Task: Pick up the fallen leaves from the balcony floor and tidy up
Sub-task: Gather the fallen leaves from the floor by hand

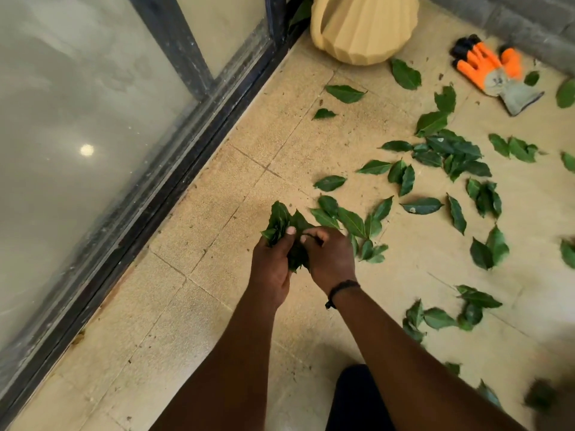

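My left hand grips a bunch of green leaves above the beige tiled floor, thumb pressed on the top of the bunch. My right hand, with a dark band at the wrist, is close against it, its curled fingers holding the same bunch from the right side. Several loose green leaves lie scattered over the floor to the right and ahead. More leaves lie just beyond my right hand.
A glass sliding door with a black frame runs along the left. A ribbed beige pot stands ahead. Orange-and-grey work gloves lie by the grey wall at the top right. My dark-clothed knee is at the bottom.
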